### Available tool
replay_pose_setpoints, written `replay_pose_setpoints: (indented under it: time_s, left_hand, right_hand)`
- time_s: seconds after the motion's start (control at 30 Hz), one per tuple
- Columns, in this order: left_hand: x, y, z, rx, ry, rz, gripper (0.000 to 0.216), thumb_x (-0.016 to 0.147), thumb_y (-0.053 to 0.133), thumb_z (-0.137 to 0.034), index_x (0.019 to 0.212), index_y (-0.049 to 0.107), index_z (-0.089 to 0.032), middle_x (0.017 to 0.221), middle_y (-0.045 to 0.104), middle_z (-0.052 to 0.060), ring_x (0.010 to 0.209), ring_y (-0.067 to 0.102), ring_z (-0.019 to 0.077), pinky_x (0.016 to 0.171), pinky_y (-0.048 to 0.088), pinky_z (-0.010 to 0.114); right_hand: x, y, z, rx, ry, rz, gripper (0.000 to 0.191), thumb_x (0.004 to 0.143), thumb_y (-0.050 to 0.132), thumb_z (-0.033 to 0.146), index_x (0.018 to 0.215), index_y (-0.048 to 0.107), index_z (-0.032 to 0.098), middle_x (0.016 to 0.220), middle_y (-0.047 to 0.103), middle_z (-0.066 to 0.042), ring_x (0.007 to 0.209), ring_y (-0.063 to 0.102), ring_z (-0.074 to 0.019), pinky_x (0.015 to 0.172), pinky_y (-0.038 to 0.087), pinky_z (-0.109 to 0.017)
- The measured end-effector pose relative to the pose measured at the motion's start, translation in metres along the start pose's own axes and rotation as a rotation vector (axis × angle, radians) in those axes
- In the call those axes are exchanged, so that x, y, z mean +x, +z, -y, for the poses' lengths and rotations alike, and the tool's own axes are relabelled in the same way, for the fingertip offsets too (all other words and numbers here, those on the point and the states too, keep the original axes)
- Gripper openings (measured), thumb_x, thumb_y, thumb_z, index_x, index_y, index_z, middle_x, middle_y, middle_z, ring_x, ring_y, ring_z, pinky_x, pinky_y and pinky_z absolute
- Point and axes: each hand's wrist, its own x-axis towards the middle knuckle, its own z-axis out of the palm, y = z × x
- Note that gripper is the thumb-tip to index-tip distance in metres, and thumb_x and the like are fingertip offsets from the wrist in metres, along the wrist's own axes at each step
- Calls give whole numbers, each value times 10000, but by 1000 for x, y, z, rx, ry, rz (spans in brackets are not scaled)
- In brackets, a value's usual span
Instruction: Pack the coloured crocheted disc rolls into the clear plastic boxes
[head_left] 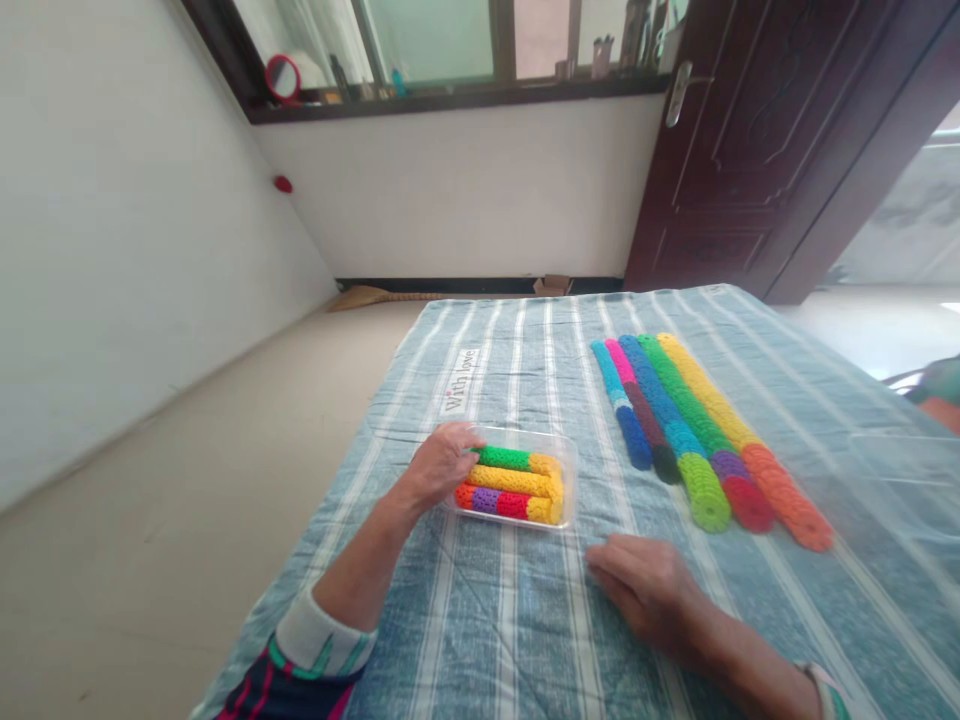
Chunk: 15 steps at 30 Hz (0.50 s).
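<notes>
A clear plastic tray [568, 452] sits on the blue striped tablecloth and holds three short rows of stacked colourful plastic discs [517, 482]. My left hand [439, 462] rests on the tray's left end, fingers curled onto the ends of the rows. My right hand [646, 588] lies flat on the cloth, palm down and empty, just below and right of the tray. Several long rows of stacked discs [694, 440] in blue, pink, green, yellow and orange lie side by side to the right.
The striped tablecloth [525, 620] covers the table, with a "With love" label [459, 380] near the far left. A dark wooden door [757, 140] stands behind on the right. A broom [375, 296] lies on the floor by the wall.
</notes>
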Motion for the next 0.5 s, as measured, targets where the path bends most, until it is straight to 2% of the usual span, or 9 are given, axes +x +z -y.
replay_pose_setpoints:
  time_s: [0.17,0.33,0.5]
  left_hand:
    - [-5,-3,-2,30,-7,-24,321,775,545,-205,1025,745,-194,1252,675,111,1195,608,262,1072,459,401]
    - [-6,-5,-3,127,33,-16,314,759,522,-140,942,764,-221,1215,690,89,1193,602,261,1063,466,432]
    - [-6,-4,-4,146,28,-54,317,760,525,-136,957,758,-219,1225,675,83,1196,593,256,1059,469,427]
  right_hand:
    - [-3,1,-4,47,27,10,197,996,410,172,894,578,186,638,519,24,557,473,-116,534,308,-248]
    - [-6,3,-7,79,60,50,192,1001,408,206,908,575,190,668,544,17,579,505,-122,544,327,-246]
    - [-6,3,-8,96,83,72,187,997,412,226,906,573,197,698,571,7,605,534,-133,557,340,-252]
